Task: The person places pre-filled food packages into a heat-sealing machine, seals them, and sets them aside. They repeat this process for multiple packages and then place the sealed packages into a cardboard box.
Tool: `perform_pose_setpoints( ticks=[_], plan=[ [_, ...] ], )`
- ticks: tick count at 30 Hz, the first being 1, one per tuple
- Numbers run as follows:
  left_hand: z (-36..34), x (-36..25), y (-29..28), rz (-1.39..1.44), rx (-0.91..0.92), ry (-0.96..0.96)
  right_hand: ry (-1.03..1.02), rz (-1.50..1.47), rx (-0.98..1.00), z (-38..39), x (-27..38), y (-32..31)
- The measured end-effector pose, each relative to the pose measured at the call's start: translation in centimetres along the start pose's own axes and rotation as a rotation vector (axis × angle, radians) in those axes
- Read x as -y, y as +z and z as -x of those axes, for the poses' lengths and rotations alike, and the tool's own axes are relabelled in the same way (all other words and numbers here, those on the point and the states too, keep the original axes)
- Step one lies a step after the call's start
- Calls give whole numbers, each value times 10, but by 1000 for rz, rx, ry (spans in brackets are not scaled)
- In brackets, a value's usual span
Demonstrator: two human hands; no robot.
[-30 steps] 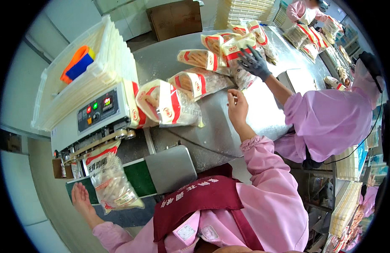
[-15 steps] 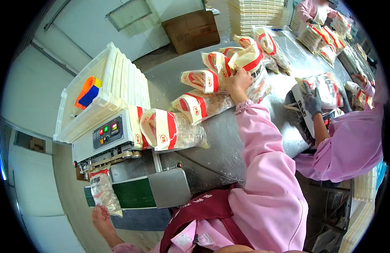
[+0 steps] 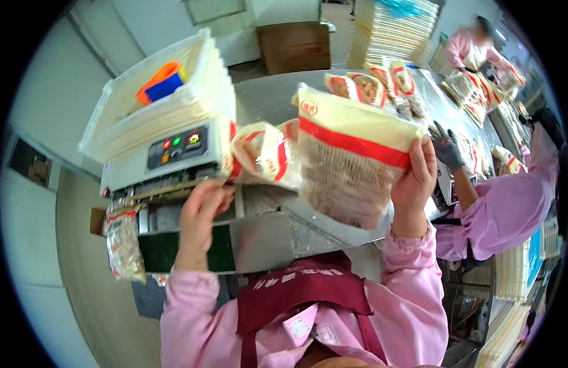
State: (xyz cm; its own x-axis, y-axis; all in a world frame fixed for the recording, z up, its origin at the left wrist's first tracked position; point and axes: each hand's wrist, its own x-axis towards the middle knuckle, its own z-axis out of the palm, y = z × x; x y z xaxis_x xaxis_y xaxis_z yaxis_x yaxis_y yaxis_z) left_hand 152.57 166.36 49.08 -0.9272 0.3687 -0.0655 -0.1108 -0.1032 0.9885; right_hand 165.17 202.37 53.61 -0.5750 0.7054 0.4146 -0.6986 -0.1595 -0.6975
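My right hand [image 3: 417, 178] pinches a large clear-and-cream plastic food bag [image 3: 351, 168] with a red band by its upper right edge. The bag hangs upright above the metal table, its contents pale and brownish. By the front right end of a band sealing machine [image 3: 173, 150] is my left hand [image 3: 205, 211], fingers loosely curled together, nothing seen in them. Another filled bag [image 3: 262, 153] with its top gaping stands right of the machine, partly behind the held one. A further bag [image 3: 124, 245] hangs at the far left end of the green conveyor belt [image 3: 186, 250].
Stacked white trays [image 3: 161, 92] with an orange and blue tape roll [image 3: 160, 84] rise behind the machine. Several filled bags [image 3: 382, 89] stand on the metal table [image 3: 265, 92]. At right, a co-worker in pink [image 3: 492, 208] works closely; another person [image 3: 474, 49] stands farther back.
My right hand has lifted a bag from the group and brought it nearer. My left hand has left the bag on the conveyor and moved up and right to the machine; that bag has shifted left.
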Motion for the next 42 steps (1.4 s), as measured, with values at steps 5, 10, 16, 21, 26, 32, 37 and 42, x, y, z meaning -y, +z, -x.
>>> perform_pose_setpoints(
  ticks=[5,10,16,21,26,32,37,42],
  plan=[
    [9,-31,14,367,181,144,194,-77,3,87,-29,69],
    [-1,35,0,445,-52,52,500,-130,41,121,-87,41],
    [-10,57,-15,515,-89,5,878,-166,13,101,-110,36],
    [-29,74,-29,434,-186,-169,562,72,-28,95,-140,15],
    [-55,114,-39,384,-207,-387,483,224,-96,97,-173,0],
    [-60,130,-51,352,-255,-414,480,259,-156,102,-195,2],
    [-53,120,-66,214,-374,-330,542,345,-136,112,-204,19],
    [-55,125,-97,168,-405,-256,571,391,-151,123,-216,48]
  ],
)
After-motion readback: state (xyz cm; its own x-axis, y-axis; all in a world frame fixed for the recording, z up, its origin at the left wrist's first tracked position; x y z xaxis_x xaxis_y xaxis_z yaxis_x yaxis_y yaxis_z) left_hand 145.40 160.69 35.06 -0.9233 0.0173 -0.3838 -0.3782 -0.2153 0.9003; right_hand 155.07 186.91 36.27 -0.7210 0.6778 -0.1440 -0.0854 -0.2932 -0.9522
